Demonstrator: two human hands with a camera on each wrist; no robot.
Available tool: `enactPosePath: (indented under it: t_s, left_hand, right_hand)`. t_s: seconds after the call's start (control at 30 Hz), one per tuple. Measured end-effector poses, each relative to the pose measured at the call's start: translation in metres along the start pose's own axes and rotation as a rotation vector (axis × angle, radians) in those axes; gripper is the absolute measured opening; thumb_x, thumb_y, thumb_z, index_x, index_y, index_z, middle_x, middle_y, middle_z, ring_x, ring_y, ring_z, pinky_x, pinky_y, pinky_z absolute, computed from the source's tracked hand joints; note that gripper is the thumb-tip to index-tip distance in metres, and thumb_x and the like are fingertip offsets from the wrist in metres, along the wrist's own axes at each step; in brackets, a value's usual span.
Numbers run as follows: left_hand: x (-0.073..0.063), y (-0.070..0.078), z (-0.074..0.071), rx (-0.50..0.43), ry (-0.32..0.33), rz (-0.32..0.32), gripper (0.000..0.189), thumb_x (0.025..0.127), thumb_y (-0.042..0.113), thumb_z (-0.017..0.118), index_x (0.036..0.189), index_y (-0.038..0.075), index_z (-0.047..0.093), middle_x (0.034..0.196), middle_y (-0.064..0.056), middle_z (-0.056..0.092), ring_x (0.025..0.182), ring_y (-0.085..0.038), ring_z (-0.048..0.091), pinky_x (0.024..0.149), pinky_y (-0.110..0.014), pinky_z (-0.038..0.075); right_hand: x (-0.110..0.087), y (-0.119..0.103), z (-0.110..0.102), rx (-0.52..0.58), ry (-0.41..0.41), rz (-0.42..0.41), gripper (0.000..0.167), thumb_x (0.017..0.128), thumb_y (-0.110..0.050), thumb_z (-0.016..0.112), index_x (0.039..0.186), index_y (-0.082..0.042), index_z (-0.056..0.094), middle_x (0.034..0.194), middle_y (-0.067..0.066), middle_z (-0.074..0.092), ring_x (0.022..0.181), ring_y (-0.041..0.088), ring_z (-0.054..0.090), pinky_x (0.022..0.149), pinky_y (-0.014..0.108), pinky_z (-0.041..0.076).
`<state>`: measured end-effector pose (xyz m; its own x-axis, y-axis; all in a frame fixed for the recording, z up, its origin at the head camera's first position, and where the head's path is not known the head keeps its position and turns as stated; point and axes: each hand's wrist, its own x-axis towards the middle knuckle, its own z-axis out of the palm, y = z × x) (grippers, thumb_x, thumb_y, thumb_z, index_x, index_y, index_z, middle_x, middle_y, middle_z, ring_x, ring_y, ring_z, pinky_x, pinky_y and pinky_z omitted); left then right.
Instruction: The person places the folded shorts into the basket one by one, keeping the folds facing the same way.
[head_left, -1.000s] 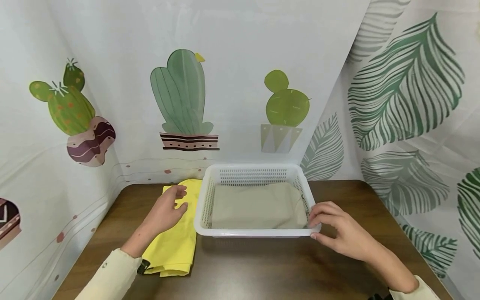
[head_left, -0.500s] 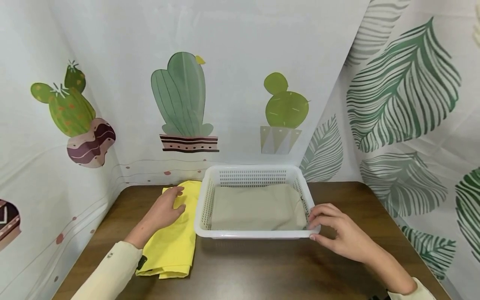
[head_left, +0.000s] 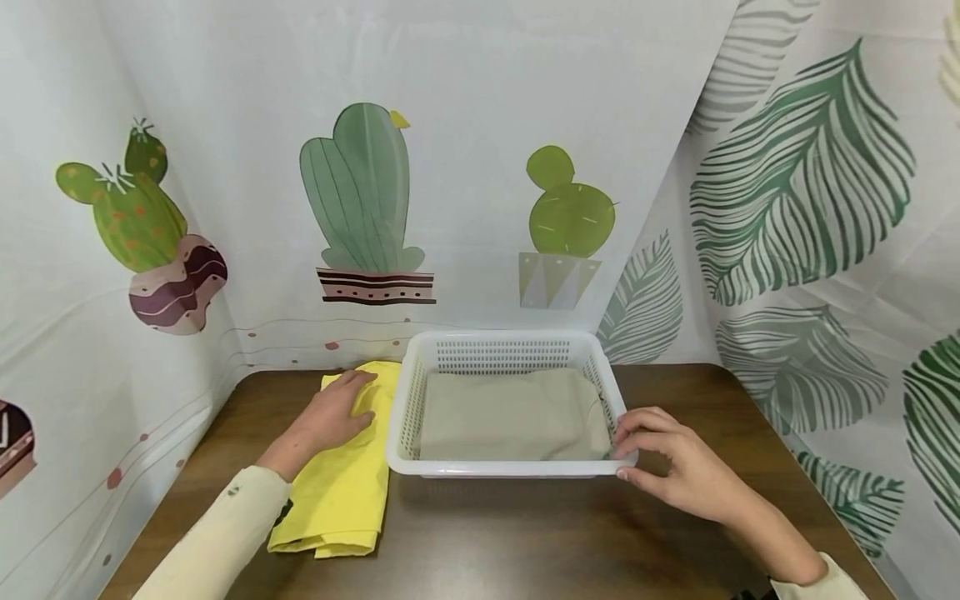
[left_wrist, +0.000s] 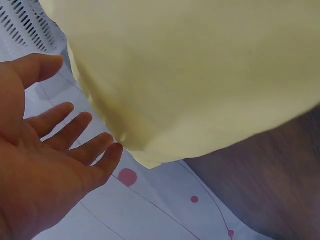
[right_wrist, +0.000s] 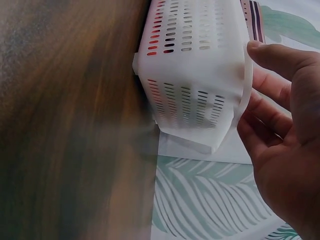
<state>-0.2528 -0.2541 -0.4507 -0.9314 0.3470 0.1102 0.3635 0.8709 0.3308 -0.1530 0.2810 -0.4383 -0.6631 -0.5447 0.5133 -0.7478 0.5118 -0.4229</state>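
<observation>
A white plastic basket (head_left: 517, 468) with slotted walls stands near the back of the table, and a folded beige cloth (head_left: 510, 417) lies in it. My right hand (head_left: 678, 458) pinches the basket's front right corner, the thumb on the rim and the fingers curled over its inner side. Left of the basket lies a folded yellow cloth (head_left: 337, 500). Above its far part, my left hand (head_left: 330, 417) has its fingers spread and loosely bent, holding nothing. In the left wrist view the fingertips come close to the edge of the yellow cloth (left_wrist: 190, 75); whether they touch it I cannot tell.
The brown wooden table (head_left: 510, 542) ends at the back against a white curtain (head_left: 472, 167) printed with cacti and leaves. Through the basket's slots (right_wrist: 156, 35) something red shows low inside, in the right wrist view.
My left hand has shifted slightly over the yellow cloth, and its forearm has turned a little. The right hand keeps its place on the basket's corner. The head view has moved slightly.
</observation>
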Motion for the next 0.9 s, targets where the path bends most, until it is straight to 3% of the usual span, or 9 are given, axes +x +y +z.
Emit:
enactPosePath:
  t_s: [0.37, 0.9]
  left_hand:
    - [0.0014, -0.0036, 0.0016, 0.094, -0.021, 0.028, 0.062, 0.098, 0.021, 0.074, 0.151, -0.002, 0.052, 0.155, -0.025, 0.05, 0.141, -0.047, 0.049, 0.111, -0.067, 0.042]
    - [-0.0003, -0.0048, 0.0046, 0.148, -0.077, -0.01, 0.051, 0.102, 0.029, 0.071, 0.148, 0.008, 0.061, 0.152, -0.02, 0.055, 0.141, -0.044, 0.05, 0.103, -0.075, 0.042]
  right_hand:
    - [-0.0017, 0.003, 0.0021, 0.024, 0.006, -0.002, 0.038, 0.077, -0.003, 0.094, 0.097, -0.03, 0.076, 0.115, -0.001, 0.07, 0.12, 0.02, 0.057, 0.106, 0.016, 0.039]
    - [-0.0022, 0.0038, 0.0023, 0.03, 0.016, 0.002, 0.038, 0.076, -0.002, 0.094, 0.096, -0.029, 0.077, 0.114, 0.0, 0.07, 0.119, 0.02, 0.058, 0.105, 0.016, 0.039]
